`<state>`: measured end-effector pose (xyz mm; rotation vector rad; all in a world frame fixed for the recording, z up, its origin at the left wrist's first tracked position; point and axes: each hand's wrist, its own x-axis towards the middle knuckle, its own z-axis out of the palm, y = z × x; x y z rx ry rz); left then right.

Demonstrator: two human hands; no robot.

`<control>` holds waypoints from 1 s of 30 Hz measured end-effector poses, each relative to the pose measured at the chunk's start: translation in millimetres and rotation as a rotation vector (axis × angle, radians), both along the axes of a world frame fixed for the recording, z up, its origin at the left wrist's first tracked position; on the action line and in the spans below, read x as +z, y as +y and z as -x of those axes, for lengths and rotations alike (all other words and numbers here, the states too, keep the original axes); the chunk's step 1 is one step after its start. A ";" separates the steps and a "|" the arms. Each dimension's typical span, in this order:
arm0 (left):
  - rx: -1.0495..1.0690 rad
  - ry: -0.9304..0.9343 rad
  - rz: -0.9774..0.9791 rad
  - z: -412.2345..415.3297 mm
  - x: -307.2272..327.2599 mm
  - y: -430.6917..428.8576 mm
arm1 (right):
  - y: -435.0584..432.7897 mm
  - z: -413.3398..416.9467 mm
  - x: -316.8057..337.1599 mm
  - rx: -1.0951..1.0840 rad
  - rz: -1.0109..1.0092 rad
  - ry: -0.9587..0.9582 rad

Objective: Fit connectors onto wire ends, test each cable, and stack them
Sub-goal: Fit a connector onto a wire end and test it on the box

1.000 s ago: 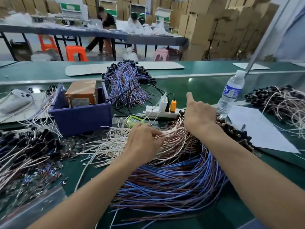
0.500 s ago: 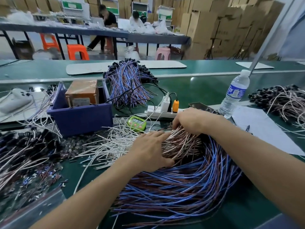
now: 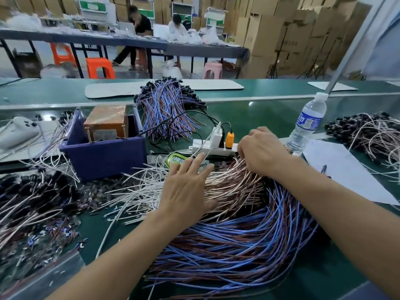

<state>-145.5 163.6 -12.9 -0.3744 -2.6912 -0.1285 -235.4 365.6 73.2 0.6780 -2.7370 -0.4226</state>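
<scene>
A big fan of blue and brown wires [image 3: 242, 241] lies in front of me, with copper-coloured wires [image 3: 233, 187] on top and white wires [image 3: 138, 193] to the left. My left hand [image 3: 186, 191] rests flat on the copper wires with fingers spread. My right hand [image 3: 262, 152] curls down over the far end of the copper bundle, its fingertips hidden among the wires. A pile of black-connector cables [image 3: 32, 195] sits at the left, with small loose connectors [image 3: 56, 234] below it. A green tester [image 3: 175, 158] lies beyond my left hand.
A purple bin [image 3: 104, 152] holds an orange box [image 3: 106, 124]. A white power strip [image 3: 214, 146] with plugs, a water bottle [image 3: 307, 124], white paper [image 3: 346, 172], another finished wire stack [image 3: 166, 109] and a far-right cable pile [image 3: 372, 133] surround the work area. Two people sit at the back table.
My left hand has opened and moved forward over the copper wires. My right hand came down from a raised pointing pose onto the bundle's far end near the power strip.
</scene>
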 end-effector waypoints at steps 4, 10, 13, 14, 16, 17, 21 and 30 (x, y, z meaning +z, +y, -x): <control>-0.092 -0.171 -0.174 13.8 10.9 10.2 | -8.3 -4.7 -14.1 -0.092 -0.060 -0.052; -0.160 -0.522 -0.105 40.1 2.5 42.9 | -8.7 -4.1 -10.2 -0.118 -0.131 -0.178; -0.152 -0.496 -0.142 41.9 -3.8 44.4 | -12.1 3.5 3.6 -0.144 -0.134 -0.225; -0.151 -0.490 -0.157 42.3 -3.5 44.2 | -17.1 5.1 3.9 -0.114 -0.138 -0.173; -0.142 -0.474 -0.178 44.0 -0.9 44.2 | -31.3 3.3 -4.6 0.000 -0.085 -0.108; -0.140 -0.464 -0.185 44.4 0.1 44.5 | -37.9 0.7 -11.3 0.040 -0.039 -0.150; -0.099 -0.483 -0.271 44.6 -2.3 44.9 | -39.3 -6.1 -30.4 -0.072 -0.151 -0.270; -0.059 -0.607 -0.158 58.5 -2.1 47.0 | -23.6 -16.2 -38.5 -0.164 -0.206 -0.060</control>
